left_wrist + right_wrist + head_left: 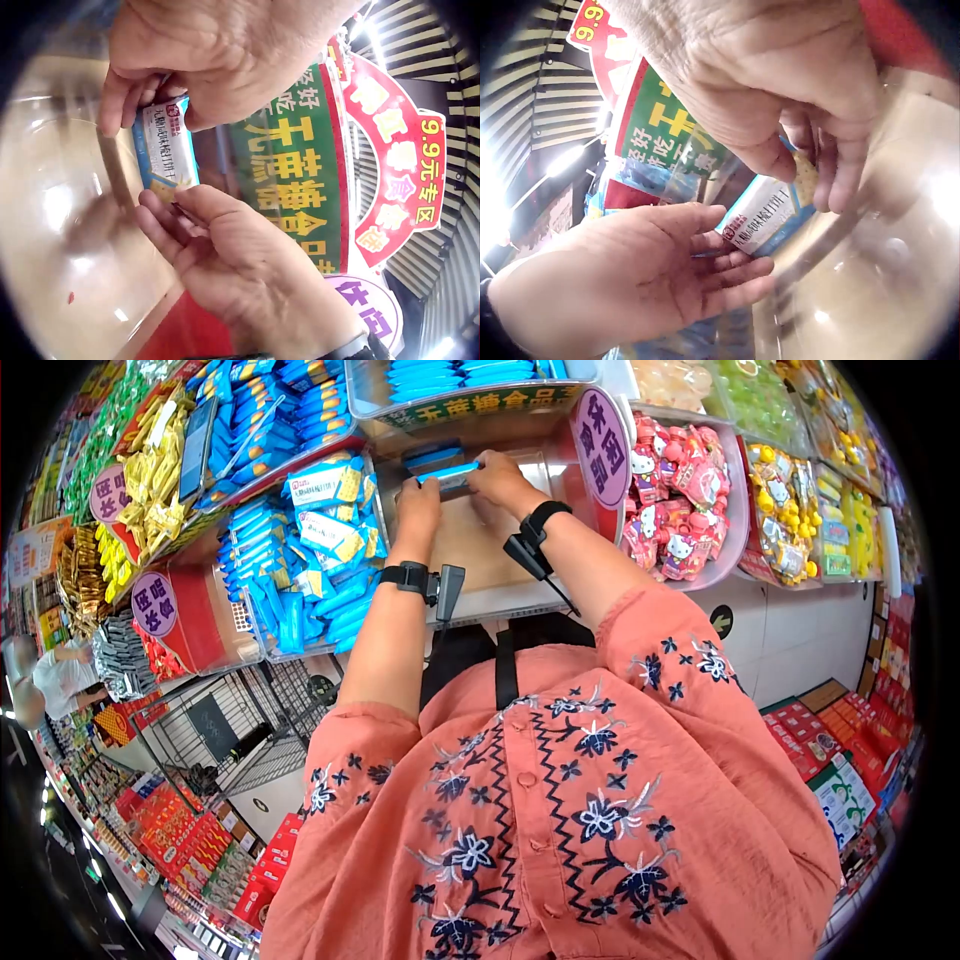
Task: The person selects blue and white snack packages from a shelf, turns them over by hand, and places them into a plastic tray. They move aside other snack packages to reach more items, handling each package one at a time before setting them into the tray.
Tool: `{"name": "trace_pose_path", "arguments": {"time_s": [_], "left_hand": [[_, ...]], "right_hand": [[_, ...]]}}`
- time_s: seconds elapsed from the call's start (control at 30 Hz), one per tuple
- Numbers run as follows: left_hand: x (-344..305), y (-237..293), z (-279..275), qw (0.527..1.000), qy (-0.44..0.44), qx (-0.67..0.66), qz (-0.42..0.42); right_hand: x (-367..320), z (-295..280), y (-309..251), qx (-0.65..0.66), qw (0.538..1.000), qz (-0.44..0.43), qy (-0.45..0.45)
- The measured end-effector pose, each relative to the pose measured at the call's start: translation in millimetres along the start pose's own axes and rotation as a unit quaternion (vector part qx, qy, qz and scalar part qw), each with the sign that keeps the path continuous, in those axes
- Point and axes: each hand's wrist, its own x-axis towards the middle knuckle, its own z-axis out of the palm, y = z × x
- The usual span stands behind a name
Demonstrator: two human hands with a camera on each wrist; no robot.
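Observation:
A small blue-and-white biscuit packet (447, 473) is held level between both hands over a clear-walled bin (480, 555). My left hand (417, 512) pinches one end of it, thumb on one side and fingers on the other. At the opposite end, my right hand (500, 484) grips it between thumb and fingers. The white printed face of the packet (166, 146) shows in the left wrist view, with a cracker picture by the right hand (240, 262). Behind the held packet, another blue packet (432, 458) lies at the back of the bin.
Left of the bin, a tub heaped with blue biscuit packets (340, 585) stands close to the left forearm. Pink packaged sweets (680, 500) fill a tub on the right. A green sign (296, 172) runs along the back. A wire shopping cart (235, 725) stands at the lower left.

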Motion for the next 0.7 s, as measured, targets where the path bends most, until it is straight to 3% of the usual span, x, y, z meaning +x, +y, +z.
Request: {"name": "trace_pose_path", "arguments": {"time_s": [0.13,0.27,0.53,0.7], "left_hand": [[44.3,-42.1,4.7,0.983,-0.029,0.146,0.107],[34.6,-34.7,18.2,0.995,0.071,0.053,0.051],[24.8,-18.9,8.0,0.999,0.010,0.029,-0.028],[27.0,-24.3,12.5,1.000,0.014,0.021,-0.013]], "right_hand": [[4.7,8.4,3.2,-0.020,0.999,-0.015,0.023],[10.0,16.9,13.8,-0.016,0.998,-0.036,0.044],[12.1,19.0,5.8,0.007,1.000,-0.005,0.027],[19.8,26.0,11.4,0.001,0.999,-0.021,0.031]]}}
